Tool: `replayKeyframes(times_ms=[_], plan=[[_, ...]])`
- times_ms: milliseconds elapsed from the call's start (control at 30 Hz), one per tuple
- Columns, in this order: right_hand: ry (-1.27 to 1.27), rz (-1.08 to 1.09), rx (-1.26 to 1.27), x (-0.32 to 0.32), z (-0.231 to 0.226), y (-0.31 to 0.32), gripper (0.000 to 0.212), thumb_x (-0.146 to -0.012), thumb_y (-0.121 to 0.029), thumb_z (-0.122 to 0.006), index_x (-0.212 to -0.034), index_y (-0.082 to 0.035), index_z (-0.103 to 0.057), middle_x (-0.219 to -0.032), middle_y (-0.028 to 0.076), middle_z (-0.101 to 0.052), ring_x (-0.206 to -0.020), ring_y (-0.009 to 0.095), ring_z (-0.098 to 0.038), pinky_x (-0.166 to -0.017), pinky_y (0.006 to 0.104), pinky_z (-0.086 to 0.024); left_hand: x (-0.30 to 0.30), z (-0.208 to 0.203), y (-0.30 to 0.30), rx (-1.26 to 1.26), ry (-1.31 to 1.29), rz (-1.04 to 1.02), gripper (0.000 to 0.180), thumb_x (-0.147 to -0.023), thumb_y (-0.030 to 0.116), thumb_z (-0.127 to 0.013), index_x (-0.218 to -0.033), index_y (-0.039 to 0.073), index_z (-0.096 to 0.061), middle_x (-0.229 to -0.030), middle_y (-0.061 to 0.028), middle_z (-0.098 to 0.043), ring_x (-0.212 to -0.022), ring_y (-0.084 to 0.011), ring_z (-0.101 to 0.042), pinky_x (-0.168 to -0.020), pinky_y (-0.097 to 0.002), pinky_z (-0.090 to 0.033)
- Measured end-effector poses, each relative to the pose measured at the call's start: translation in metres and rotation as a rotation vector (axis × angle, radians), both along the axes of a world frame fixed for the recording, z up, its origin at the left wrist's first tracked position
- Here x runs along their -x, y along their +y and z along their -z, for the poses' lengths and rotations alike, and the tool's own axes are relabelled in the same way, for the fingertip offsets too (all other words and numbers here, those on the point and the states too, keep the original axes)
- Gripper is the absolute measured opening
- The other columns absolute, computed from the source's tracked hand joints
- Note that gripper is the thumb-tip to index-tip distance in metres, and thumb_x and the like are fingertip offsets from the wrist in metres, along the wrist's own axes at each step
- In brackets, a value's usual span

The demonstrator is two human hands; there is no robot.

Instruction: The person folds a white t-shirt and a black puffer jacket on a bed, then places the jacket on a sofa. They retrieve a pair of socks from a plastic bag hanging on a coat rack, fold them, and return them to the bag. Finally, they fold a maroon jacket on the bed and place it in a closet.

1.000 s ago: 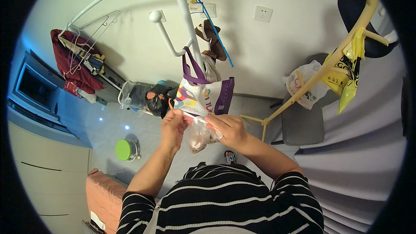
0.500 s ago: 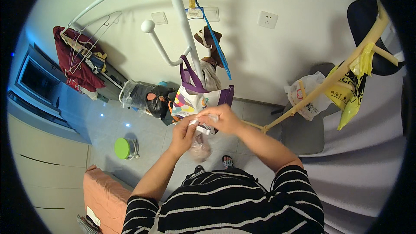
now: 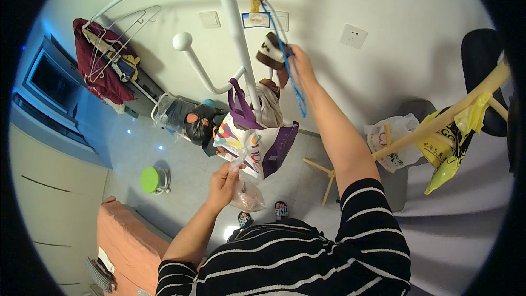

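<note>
Low in front of me, my left hand [image 3: 222,185] is closed round the gathered neck of a clear plastic bag [image 3: 249,196], whose pinkish-brown contents I cannot make out. My right hand [image 3: 301,66] reaches up and forward to a brown and white fabric piece [image 3: 271,51], perhaps a cap, and grips its right edge; the fingertips are partly hidden. A thin blue strap [image 3: 298,96] hangs across that hand. Just beyond my left hand, a white tote bag with purple handles [image 3: 255,145] hangs from the white coat rack [image 3: 236,33].
Clothes and wire hangers [image 3: 101,60] hang at far left. On the floor are black bags [image 3: 203,131] and a green-topped stool [image 3: 150,179]. A wooden stand [image 3: 427,123] with a yellow bag [image 3: 438,153] is on the right, near a white plastic bag [image 3: 383,137]. An orange-covered surface [image 3: 129,241] lies lower left.
My right hand has left the clear bag's neck and moved up to the brown and white fabric piece, which is now tilted. My left hand keeps the bag, slightly lower.
</note>
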State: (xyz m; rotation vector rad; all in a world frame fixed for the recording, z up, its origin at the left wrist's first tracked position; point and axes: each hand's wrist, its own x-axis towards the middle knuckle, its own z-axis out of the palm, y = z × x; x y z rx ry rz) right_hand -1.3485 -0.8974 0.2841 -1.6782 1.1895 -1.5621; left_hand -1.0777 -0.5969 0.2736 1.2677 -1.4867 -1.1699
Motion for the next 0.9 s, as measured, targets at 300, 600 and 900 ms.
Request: replayKeyframes(times_ms=[300, 600, 900], plan=[[-0.475, -0.123, -0.462, 0.045, 0.002, 0.033, 0.045, -0.094, -0.045, -0.049, -0.086, -0.003, -0.060, -0.071, 0.005, -0.058, -0.058, 0.012, -0.049, -0.051, 0.0274, -0.037, -0.001, 0.006, -0.003, -0.126, 0.096, -0.039, 0.029, -0.099, 0.029, -0.047, -0.100, 0.004, -0.062, -0.066, 0.0037, -0.048, -0.061, -0.0047, -0.044, -0.056, -0.0214, -0.037], [0.082, -0.228, -0.607, -0.046, 0.017, 0.090, 0.058, -0.067, -0.025, -0.080, -0.109, 0.007, -0.056, -0.101, 0.014, -0.061, -0.091, 0.022, -0.059, -0.079, 0.0351, -0.048, 0.000, 0.006, -0.009, -0.103, 0.110, -0.032, 0.031, -0.099, 0.030, -0.047, -0.102, 0.004, -0.062, -0.068, 0.0034, -0.049, -0.062, -0.0049, -0.044, -0.058, -0.0210, -0.036], [-0.520, 0.077, -0.728, 0.021, 0.037, 0.078, 0.022, -0.067, -0.023, -0.066, -0.077, -0.004, -0.060, -0.072, 0.006, -0.058, -0.065, 0.021, -0.055, -0.059, 0.0371, -0.044, -0.023, 0.005, -0.002, -0.119, 0.123, -0.032, 0.029, -0.099, 0.028, -0.047, -0.101, 0.005, -0.064, -0.070, 0.0042, -0.048, -0.065, -0.0047, -0.043, -0.059, -0.0208, -0.036]])
